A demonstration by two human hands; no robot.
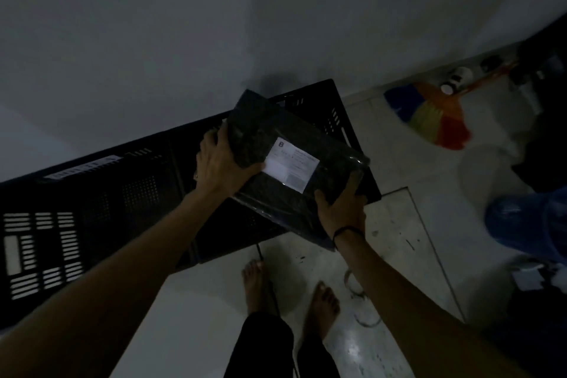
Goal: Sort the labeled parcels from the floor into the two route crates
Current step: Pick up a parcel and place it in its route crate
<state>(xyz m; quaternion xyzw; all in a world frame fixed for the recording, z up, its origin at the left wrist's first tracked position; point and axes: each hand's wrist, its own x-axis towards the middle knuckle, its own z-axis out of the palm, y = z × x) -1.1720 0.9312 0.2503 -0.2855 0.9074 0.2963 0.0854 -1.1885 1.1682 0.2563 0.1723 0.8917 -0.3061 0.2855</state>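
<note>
A large parcel point(310, 144) wrapped in black plastic hangs above the right black crate point(346, 120), tilted down to the right. Its white label point(291, 166) carries a letter B. My left hand point(221, 163) grips the parcel's bunched left end. My right hand point(340, 212) holds the near right corner from below. A second black crate point(92, 209) with slotted walls stands to the left, against the wall. The scene is dim.
My bare feet point(291, 288) stand on the pale tiled floor. A rainbow-coloured broom point(435, 116) lies at the right by the wall. A blue water jug point(527, 224) and dark items sit at the far right. A thin cord lies near my feet.
</note>
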